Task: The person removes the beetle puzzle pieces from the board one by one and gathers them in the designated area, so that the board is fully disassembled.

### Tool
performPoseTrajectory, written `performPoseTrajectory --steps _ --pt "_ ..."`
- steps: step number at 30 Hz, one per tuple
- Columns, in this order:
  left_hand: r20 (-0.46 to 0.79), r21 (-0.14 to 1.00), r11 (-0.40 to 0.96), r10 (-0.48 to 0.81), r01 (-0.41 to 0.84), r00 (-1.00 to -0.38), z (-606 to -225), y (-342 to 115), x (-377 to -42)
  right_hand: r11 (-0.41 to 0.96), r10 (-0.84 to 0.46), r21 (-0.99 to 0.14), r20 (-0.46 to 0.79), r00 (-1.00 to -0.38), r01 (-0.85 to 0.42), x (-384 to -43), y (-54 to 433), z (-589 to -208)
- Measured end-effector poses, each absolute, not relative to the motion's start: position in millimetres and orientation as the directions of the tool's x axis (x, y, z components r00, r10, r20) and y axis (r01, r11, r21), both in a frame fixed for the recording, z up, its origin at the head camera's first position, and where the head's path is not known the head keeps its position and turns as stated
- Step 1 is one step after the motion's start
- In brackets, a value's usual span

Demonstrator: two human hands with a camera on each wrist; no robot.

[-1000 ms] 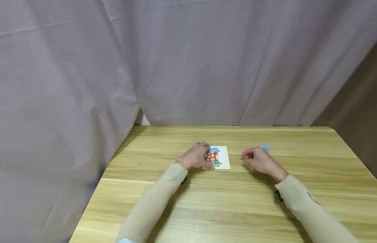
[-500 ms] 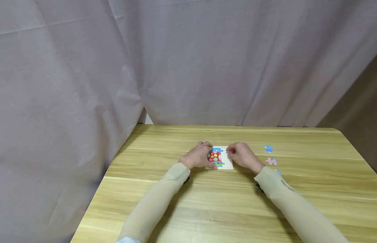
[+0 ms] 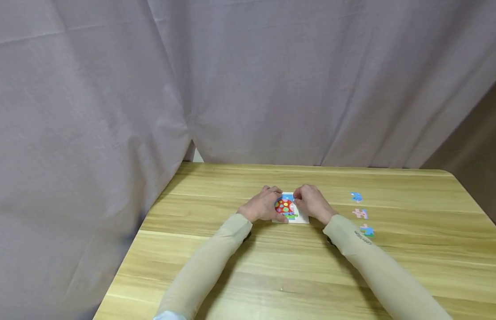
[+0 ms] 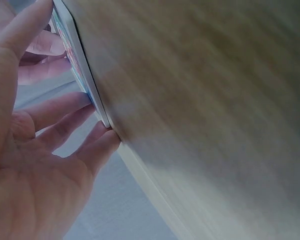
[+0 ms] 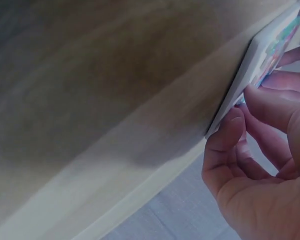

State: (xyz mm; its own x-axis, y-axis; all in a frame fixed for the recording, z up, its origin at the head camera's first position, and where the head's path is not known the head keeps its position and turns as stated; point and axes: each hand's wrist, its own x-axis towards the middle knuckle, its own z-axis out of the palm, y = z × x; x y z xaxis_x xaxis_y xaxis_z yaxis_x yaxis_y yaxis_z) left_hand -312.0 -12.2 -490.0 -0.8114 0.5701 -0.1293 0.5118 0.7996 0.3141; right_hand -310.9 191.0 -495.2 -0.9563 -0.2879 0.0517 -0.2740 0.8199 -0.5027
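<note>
A white puzzle board [image 3: 302,218] lies on the table, its left part filled with joined pieces that show a red spotted shape [image 3: 284,206]. My left hand [image 3: 262,206] holds the board from the left, thumb at the near edge and fingers at the far edge. Over the board's upper right, my right hand [image 3: 313,204] has its thumb and fingertips together at the joined pieces. A small bluish bit of a puzzle piece [image 5: 240,99] shows between those fingertips in the right wrist view; the rest of it is hidden.
To the right of the board lie three loose pieces: a blue one [image 3: 356,197], a pink and blue one [image 3: 360,213] and a blue-green one [image 3: 367,230]. Grey curtain [image 3: 256,80] hangs behind the wooden table [image 3: 280,271].
My right hand has moved left from beside the loose pieces onto the board's upper right, uncovering those pieces. The left hand has stayed on the board. The view has shifted slightly.
</note>
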Motion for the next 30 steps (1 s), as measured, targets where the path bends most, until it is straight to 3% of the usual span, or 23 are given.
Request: performPoseTrajectory --steps 9,18,30 --pt "-0.128 0.359 0.758 0.618 0.545 -0.776 -487.4 -20.3 -314.7 0.833 -0.249 -0.492 0.076 -0.965 -0.254 -312.1 185.9 -498.0" --pt "-0.184 0.358 0.787 0.587 0.502 -0.789 -482.4 -16.7 -310.4 0.792 -0.236 -0.568 0.048 -0.971 -0.221 -311.4 189.8 -498.4" --pt "-0.206 0.354 0.79 0.588 0.501 -0.782 -483.6 -17.5 -309.2 0.78 -0.216 -0.586 0.08 -0.973 -0.221 -311.1 189.7 -497.4"
